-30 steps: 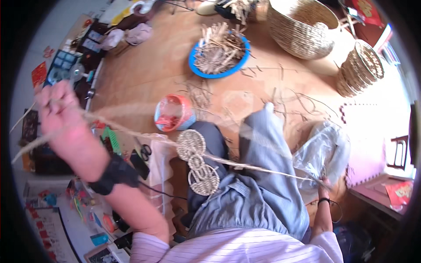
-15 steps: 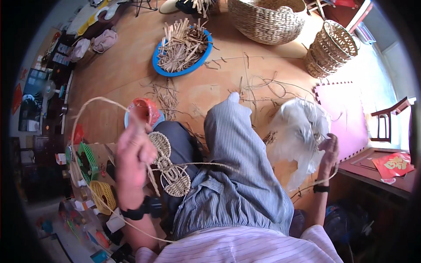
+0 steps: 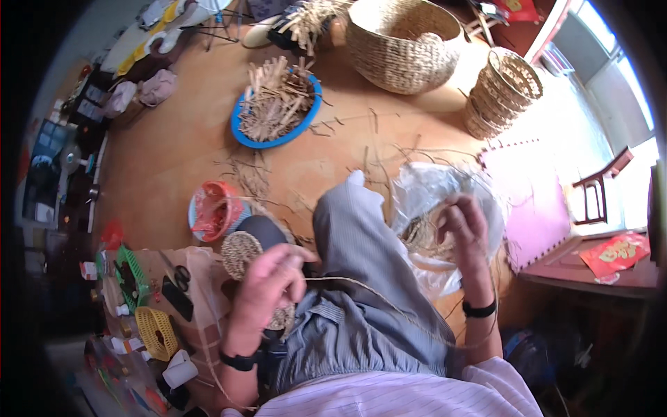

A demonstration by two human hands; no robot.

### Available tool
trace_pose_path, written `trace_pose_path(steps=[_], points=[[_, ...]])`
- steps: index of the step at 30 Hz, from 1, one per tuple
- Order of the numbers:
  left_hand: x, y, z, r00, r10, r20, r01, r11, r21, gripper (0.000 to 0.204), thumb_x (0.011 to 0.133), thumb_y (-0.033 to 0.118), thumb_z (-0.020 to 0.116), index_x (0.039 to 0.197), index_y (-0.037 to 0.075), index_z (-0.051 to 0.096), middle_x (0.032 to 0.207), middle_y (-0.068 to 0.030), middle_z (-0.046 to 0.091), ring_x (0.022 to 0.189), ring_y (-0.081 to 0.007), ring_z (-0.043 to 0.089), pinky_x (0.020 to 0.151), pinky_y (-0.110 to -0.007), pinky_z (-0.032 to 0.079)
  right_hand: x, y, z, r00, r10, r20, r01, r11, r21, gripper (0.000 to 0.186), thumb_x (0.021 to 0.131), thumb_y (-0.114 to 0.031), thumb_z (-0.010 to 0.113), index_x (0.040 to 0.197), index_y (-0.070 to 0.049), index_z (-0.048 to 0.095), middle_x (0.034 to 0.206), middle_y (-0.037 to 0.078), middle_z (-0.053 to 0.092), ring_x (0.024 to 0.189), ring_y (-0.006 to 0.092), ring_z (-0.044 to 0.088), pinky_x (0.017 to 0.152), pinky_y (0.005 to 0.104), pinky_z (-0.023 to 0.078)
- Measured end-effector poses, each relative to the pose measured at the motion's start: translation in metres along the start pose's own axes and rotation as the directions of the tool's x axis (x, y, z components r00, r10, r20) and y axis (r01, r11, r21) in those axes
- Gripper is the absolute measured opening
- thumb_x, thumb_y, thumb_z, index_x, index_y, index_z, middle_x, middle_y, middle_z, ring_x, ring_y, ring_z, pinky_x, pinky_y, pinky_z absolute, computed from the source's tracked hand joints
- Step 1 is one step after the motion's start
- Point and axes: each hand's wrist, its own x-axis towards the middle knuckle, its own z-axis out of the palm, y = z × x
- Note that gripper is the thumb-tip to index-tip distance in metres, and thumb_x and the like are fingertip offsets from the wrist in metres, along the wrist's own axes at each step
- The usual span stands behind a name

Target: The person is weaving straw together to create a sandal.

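Note:
My left hand [image 3: 271, 281] is closed, thumb and fingers pressed together on a thin plant-fibre cord [image 3: 340, 279] in front of a small woven piece [image 3: 242, 254]. The piece has rounded coiled ends, and the hand hides its middle. From that hand the cord crosses my striped trouser leg and curves up toward my right wrist. Another length hangs beside my left forearm. My right hand [image 3: 465, 226] hovers over a clear plastic bag [image 3: 417, 187] that has fibre strands inside. Its fingers are loosely bent and apart, and nothing shows in them.
Beyond my knees stand a blue basin of dry stalks [image 3: 260, 142], a large woven basket [image 3: 403, 66] and stacked smaller baskets [image 3: 490, 101]. A red-lined bucket [image 3: 212, 208] is near my left knee. Scissors [image 3: 180, 278], a phone [image 3: 178, 300] and a yellow basket [image 3: 156, 333] are at my left.
My left hand has moved right and down, near my lap. The right hand has swung inward over the bag. The large cord loop at left has dropped, and the view has shifted slightly.

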Motion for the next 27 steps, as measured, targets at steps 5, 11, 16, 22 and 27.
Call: trace_pose_path(steps=[5,11,16,22,27], points=[[0.01,-0.022,0.025,0.995,0.045,0.095,-0.053,0.995,0.086,0.025,0.107,0.021,0.049,0.115,0.001,0.062,0.062,0.0023,0.052,0.051,-0.0043,0.044,0.049,-0.019,0.033,-0.026,0.015,0.083,0.975,0.094,0.203,-0.138,0.966,0.217,0.019,0.107,-0.019,0.055,0.117,-0.003,0.053,0.089,0.007,0.065,0.071,0.0145,0.064,0.068,0.026,0.051],[-0.001,-0.033,0.033,0.982,-0.011,0.186,-0.036,0.969,0.245,0.027,0.107,0.02,0.051,0.101,-0.002,0.066,0.059,0.001,0.047,0.052,-0.006,0.047,0.053,-0.026,0.039,-0.037,0.02,0.128,0.911,0.249,0.33,-0.355,0.878,0.32,0.019,0.109,-0.019,0.049,0.121,-0.005,0.051,0.098,0.009,0.063,0.088,0.0222,0.07,0.083,0.0337,0.058],[-0.015,-0.045,0.027,0.939,-0.166,0.301,0.034,0.916,0.399,0.033,0.106,0.026,0.049,0.096,0.0,0.066,0.054,0.0002,0.045,0.049,-0.008,0.046,0.053,-0.029,0.04,-0.009,0.005,0.113,0.81,0.365,0.46,-0.57,0.673,0.471,0.016,0.107,-0.016,0.05,0.119,-0.006,0.056,0.097,0.008,0.065,0.066,0.0162,0.062,0.057,0.0268,0.051],[-0.045,-0.035,-0.005,0.824,-0.27,0.498,-0.016,0.868,0.496,0.035,0.108,0.03,0.048,0.094,0.004,0.067,0.054,-0.0019,0.051,0.052,-0.0117,0.053,0.058,-0.03,0.043,0.02,0.012,0.086,0.923,0.306,0.232,-0.383,0.784,0.488,0.011,0.107,-0.018,0.054,0.111,-0.01,0.058,0.092,0.003,0.063,0.059,0.0076,0.045,0.05,0.0216,0.033],[-0.079,-0.035,-0.044,0.758,-0.37,0.537,0.032,0.843,0.536,0.033,0.108,0.028,0.05,0.098,0.002,0.069,0.064,-0.0045,0.061,0.062,-0.0139,0.06,0.064,-0.03,0.047,0.035,0.022,0.069,0.95,0.279,0.141,-0.31,0.78,0.544,0.012,0.107,-0.021,0.055,0.108,-0.009,0.059,0.087,0.001,0.059,0.058,0.0075,0.041,0.049,0.0219,0.032]])
